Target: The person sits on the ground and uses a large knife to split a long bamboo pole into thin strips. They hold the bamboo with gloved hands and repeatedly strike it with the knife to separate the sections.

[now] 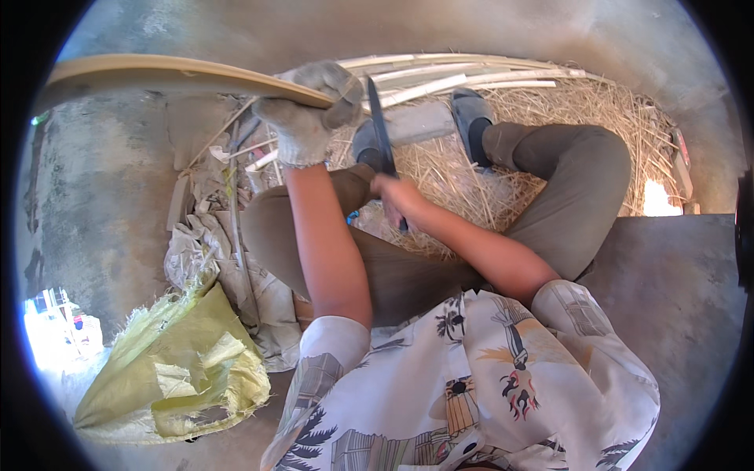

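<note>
My left hand (308, 106), in a grey and white work glove, is closed round the near end of a long, pale strip (181, 67) that looks like split bamboo. The strip runs off to the far left. In my bare right hand (400, 200) is the handle of a long, dark-bladed knife (379, 125). Its blade points up and away from me, a little right of the gloved hand and apart from the strip's end. The fingers of my right hand are wrapped round the handle.
Several pale strips (510, 76) lie beyond my feet, over a heap of thin shavings (581, 110). A grey block (422, 123) sits between my shoes. Left of my leg are crumpled cloth (271, 314), thin sticks and a frayed yellow-green woven sack (181, 369).
</note>
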A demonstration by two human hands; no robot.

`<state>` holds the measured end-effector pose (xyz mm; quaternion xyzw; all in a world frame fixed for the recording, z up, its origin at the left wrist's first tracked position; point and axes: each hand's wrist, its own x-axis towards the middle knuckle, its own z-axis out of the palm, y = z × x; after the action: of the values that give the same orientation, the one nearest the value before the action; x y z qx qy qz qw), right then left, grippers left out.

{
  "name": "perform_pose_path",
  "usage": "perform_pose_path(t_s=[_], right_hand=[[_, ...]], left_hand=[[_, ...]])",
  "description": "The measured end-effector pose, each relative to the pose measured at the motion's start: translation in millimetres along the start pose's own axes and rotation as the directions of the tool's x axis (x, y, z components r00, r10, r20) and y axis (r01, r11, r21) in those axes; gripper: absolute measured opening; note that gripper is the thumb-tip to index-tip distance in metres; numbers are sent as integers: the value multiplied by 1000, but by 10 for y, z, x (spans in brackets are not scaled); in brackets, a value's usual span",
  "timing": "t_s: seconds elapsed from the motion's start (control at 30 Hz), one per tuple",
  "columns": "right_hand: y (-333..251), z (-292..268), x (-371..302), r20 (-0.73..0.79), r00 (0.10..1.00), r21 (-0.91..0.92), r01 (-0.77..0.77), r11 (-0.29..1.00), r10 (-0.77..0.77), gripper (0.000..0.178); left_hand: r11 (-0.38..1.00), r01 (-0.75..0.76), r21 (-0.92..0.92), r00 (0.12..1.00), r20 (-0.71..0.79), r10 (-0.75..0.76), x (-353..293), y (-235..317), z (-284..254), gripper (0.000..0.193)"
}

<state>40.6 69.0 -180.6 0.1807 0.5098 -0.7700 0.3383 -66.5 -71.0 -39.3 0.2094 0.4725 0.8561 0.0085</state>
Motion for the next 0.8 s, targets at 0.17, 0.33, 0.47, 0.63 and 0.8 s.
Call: perform_pose_path(t_s=[0.17,0.33,0.47,0.63,0.8], right_hand=[[-144,-78,-103,-34,993,-48,-113,992,112,33],[-252,-115,-218,-281,814,-27,523,852,-509,31],[-263,-26,-157,-308,624,114,774,623,-719,31],[-188,-159,-105,35,997,-37,-60,997,62,29],[-513,-168,-332,-137,931,-106,325,940,-337,31]], left_hand=[[999,-35,-26,997,-63,34,-22,-17,-59,102],[993,-65,-96,996,-73,59,29,-39,-206,95],[984,-150,93,897,-406,175,116,-137,38,103],[983,-155,96,878,-442,182,-4,-38,257,98],[983,-165,83,920,-347,183,3,-93,-1,96]])
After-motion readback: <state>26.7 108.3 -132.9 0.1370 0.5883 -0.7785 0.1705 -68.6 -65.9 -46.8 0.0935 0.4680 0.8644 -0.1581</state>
